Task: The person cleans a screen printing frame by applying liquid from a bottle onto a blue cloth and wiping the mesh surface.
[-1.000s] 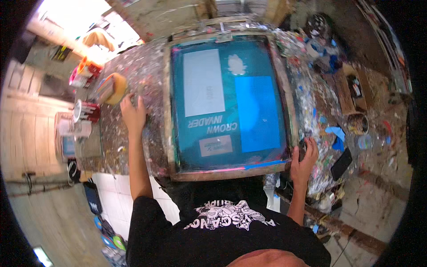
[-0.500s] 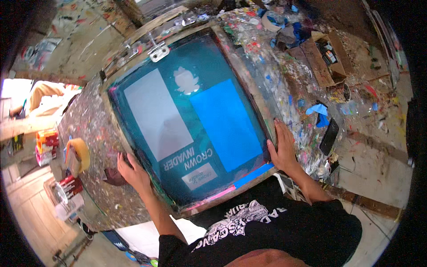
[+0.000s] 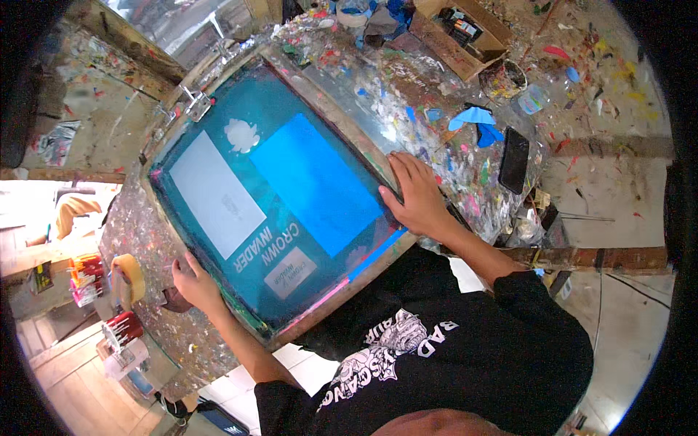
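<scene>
Teal mesh in a wood frame: screen [image 3: 271, 195] lies tilted on the paint-spattered table [image 3: 134, 218], right in front of the person, between both hands. Left hand [image 3: 198, 287] palm down at the left rim, forearm angled up from below; thumb and fingers loosely apart; can't tell if it touches the frame. Right hand [image 3: 420, 196] laid over the right rim near the lower corner, elbow bent, thumb toward the mesh, fingers pointing forward; can't tell if it's clamping or just resting. It hides part of that rim. Metal clamp [image 3: 198, 107] at the far edge. Left side: tape roll [image 3: 129, 280] beside the left hand, red-and-white can [image 3: 123, 327] nearer the body. Right side: black phone [image 3: 514, 161], blue rag [image 3: 474, 122], cardboard box [image 3: 440, 45] farther off, tub [image 3: 503, 80] next to it.
</scene>
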{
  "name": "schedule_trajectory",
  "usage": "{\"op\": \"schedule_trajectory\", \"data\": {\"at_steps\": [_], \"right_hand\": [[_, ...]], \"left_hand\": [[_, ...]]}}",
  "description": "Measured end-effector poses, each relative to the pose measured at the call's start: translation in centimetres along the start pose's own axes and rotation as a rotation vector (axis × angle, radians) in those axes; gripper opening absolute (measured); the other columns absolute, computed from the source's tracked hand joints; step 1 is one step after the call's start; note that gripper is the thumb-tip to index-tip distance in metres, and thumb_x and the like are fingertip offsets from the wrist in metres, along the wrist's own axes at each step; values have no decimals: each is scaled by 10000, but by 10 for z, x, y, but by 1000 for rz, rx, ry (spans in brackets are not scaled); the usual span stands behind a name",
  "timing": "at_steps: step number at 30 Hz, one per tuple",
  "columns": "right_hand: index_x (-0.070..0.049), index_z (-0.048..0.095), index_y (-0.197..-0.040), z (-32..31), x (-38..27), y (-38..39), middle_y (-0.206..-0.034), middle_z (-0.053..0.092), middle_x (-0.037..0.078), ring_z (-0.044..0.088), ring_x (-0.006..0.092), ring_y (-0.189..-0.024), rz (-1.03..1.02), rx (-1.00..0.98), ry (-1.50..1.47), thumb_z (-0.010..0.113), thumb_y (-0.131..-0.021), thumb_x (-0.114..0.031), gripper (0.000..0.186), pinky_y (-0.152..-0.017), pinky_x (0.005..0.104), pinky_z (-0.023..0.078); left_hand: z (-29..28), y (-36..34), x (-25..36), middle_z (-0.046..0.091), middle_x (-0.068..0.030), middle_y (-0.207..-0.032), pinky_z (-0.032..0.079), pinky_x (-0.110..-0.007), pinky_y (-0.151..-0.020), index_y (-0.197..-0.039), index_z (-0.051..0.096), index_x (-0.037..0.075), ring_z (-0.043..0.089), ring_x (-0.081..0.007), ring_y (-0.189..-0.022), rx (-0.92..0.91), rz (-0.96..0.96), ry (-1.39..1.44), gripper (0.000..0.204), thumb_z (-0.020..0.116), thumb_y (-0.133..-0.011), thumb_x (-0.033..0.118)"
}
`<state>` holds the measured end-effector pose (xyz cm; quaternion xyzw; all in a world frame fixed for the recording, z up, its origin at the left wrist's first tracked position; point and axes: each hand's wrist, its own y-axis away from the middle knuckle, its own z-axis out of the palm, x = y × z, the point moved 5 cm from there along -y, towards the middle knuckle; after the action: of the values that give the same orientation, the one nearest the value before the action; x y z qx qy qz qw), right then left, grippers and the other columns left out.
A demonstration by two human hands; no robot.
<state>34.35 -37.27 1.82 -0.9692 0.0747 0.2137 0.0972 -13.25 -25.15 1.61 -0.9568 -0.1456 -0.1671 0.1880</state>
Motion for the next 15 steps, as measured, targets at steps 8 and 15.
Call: {"op": "schedule_trajectory", "data": {"at_steps": [8, 15], "right_hand": [[27, 511, -1271, -1, 15, 10, -1135, 558, 236, 575, 446, -1037, 77, -1, -201, 666, -875, -275, 521, -905, 523, 472], [63, 599, -1160, -70, -11, -26, -1121, 629, 270, 609, 450, -1049, -99, -119, -366, 698, -842, -281, 479, -922, 477, 484]], "left_hand": [[-64, 205, 132, 612, -179, -1147, 437, -463, -958, -1191, 610, 13, 555, -375, -1089, -590, 547, 251, 694, 857, -726, 465], [-111, 236, 123, 645, -147, -1129, 437, -514, -978, -1197, 640, 21, 602, -351, -1059, -71, 597, 165, 566, 870, -730, 241]]}}
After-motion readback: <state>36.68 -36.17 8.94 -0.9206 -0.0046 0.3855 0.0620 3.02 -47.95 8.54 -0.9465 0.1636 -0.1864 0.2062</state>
